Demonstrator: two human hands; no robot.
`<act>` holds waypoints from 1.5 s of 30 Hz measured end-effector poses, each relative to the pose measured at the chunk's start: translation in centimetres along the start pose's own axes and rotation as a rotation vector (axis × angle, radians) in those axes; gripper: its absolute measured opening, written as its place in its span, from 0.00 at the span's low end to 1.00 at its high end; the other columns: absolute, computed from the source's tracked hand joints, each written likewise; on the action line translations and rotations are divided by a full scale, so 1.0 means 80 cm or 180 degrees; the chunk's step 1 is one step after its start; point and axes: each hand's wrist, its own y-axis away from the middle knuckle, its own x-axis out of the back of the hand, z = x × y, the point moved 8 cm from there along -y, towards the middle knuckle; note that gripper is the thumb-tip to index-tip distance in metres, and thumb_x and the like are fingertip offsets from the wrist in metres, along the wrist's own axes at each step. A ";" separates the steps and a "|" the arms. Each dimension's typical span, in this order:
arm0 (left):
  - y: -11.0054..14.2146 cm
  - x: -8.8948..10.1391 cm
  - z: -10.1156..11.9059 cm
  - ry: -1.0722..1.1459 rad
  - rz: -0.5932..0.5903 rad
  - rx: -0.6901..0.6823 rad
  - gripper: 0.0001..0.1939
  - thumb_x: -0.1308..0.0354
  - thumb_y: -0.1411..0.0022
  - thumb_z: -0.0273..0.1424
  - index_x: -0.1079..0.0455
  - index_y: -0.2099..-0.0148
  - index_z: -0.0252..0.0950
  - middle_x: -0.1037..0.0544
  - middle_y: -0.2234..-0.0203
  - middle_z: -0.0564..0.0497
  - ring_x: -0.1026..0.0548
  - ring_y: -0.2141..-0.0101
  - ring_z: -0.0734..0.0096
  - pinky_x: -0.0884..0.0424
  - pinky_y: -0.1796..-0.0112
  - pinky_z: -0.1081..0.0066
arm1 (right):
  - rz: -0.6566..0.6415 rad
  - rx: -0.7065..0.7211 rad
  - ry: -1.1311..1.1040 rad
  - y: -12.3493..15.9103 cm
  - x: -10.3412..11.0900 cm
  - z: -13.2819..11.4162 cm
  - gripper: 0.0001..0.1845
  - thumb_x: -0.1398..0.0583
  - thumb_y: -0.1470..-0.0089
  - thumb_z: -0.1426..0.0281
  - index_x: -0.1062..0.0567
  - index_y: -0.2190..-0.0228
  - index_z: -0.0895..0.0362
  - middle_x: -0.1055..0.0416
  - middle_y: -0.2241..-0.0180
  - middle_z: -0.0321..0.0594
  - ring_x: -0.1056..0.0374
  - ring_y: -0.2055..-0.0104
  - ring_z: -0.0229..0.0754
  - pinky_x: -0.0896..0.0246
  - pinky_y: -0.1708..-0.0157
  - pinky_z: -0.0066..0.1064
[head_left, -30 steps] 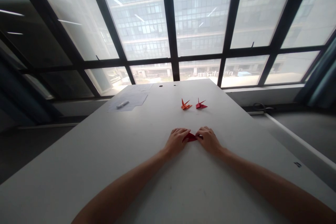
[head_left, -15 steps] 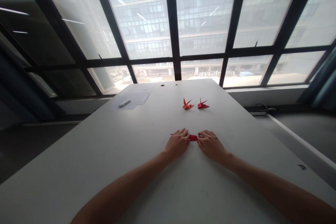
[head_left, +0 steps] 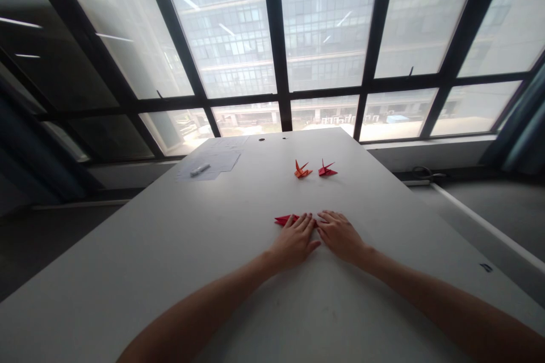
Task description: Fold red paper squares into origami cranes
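Observation:
A narrow piece of folded red origami paper (head_left: 284,219) lies flat on the white table in front of me. My left hand (head_left: 295,238) rests on top of it with fingers stretched out flat and thumb apart, covering its middle. At the paper's right end is my right hand (head_left: 340,235), its fingertips closed around the tip, which they mostly hide. Beyond my hands stand two folded paper cranes, an orange one (head_left: 302,171) and a red one (head_left: 327,170) to its right.
On the table's far left lie several white paper sheets (head_left: 227,162) with a pale marker-like object (head_left: 200,170) on them. A small dark mark or tag (head_left: 486,267) is near the right edge. Tall windows stand behind the table (head_left: 191,227).
My left hand has slid right along the red paper toward my right hand, and its thumb has spread out. More of the paper's left end now shows. My right hand has barely moved.

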 end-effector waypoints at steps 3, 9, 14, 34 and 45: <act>0.001 -0.012 -0.013 0.0169 -0.0164 0.0213 0.39 0.66 0.30 0.53 0.52 0.29 0.31 0.50 0.31 0.37 0.52 0.32 0.52 0.53 0.36 0.49 | -0.0172 -0.0015 -0.0047 0.002 -0.014 0.004 0.24 0.53 0.34 0.68 0.32 0.41 0.59 0.36 0.38 0.48 0.45 0.34 0.48 0.57 0.34 0.44; -0.001 -0.017 -0.026 0.0341 -0.0261 0.0376 0.43 0.65 0.32 0.57 0.55 0.29 0.31 0.55 0.30 0.37 0.56 0.31 0.52 0.56 0.35 0.50 | -0.0414 -0.0857 0.0004 0.008 -0.037 0.039 0.38 0.57 0.33 0.54 0.44 0.36 0.70 0.51 0.33 0.59 0.57 0.30 0.55 0.68 0.33 0.53; -0.002 -0.016 -0.025 0.0363 -0.0185 0.0375 0.40 0.64 0.32 0.55 0.54 0.28 0.33 0.54 0.30 0.39 0.56 0.31 0.54 0.56 0.35 0.51 | -0.0352 -0.0417 -0.0106 -0.001 -0.034 0.022 0.37 0.61 0.33 0.54 0.51 0.33 0.67 0.58 0.31 0.52 0.64 0.28 0.48 0.70 0.32 0.49; -0.003 -0.017 -0.023 0.0288 -0.0116 0.0352 0.40 0.63 0.32 0.55 0.54 0.29 0.32 0.53 0.31 0.38 0.55 0.31 0.54 0.56 0.35 0.52 | -0.0086 -0.0743 -0.0040 0.006 -0.029 0.036 0.40 0.59 0.33 0.53 0.50 0.34 0.70 0.56 0.32 0.59 0.62 0.29 0.52 0.64 0.33 0.48; 0.010 -0.016 -0.054 0.0206 -0.0297 0.0836 0.41 0.66 0.31 0.55 0.54 0.29 0.30 0.53 0.31 0.35 0.54 0.32 0.51 0.53 0.36 0.49 | -0.0576 -0.0043 -0.0176 0.001 -0.036 0.012 0.35 0.60 0.32 0.54 0.47 0.34 0.62 0.53 0.32 0.52 0.59 0.29 0.48 0.67 0.33 0.52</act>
